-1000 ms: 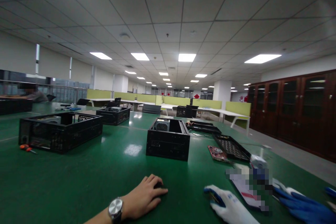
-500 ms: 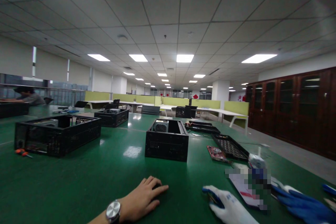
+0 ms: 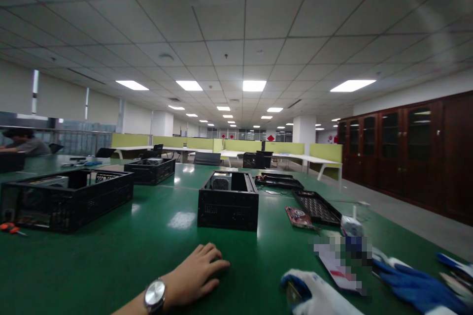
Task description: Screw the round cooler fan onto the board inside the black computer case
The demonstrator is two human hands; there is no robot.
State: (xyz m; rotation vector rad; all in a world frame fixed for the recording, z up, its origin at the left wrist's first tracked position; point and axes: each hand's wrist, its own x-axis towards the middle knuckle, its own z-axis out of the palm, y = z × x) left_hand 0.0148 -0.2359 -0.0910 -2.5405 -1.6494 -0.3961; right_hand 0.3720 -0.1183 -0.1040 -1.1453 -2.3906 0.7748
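Note:
My left hand (image 3: 197, 273), bare and with a silver watch (image 3: 154, 293) on its wrist, lies palm down on the green table (image 3: 121, 261). Its fingers are stretched forward, with nothing seen in them. At the bottom right, my right hand (image 3: 314, 293) wears a white glove with blue fingertips. The gloved fingers curl around a small, thin, brownish piece (image 3: 293, 294) that I cannot make out. Beyond my hands stands an open black computer case (image 3: 228, 209) with a grey power supply (image 3: 220, 182) inside. A red circuit board (image 3: 300, 216) lies to its right.
Two more open cases (image 3: 70, 204) stand left, near an orange-handled screwdriver (image 3: 12, 229). Black panels (image 3: 318, 206) lie to the right. Closer are a partly blurred pale packet (image 3: 338, 268) and blue-white gloves (image 3: 410, 280). A person (image 3: 29, 142) sits at the far left.
The view has turned slightly right, so things sit further left. My right hand has drawn lower and turned, showing more of the small piece. My left hand stays on the table.

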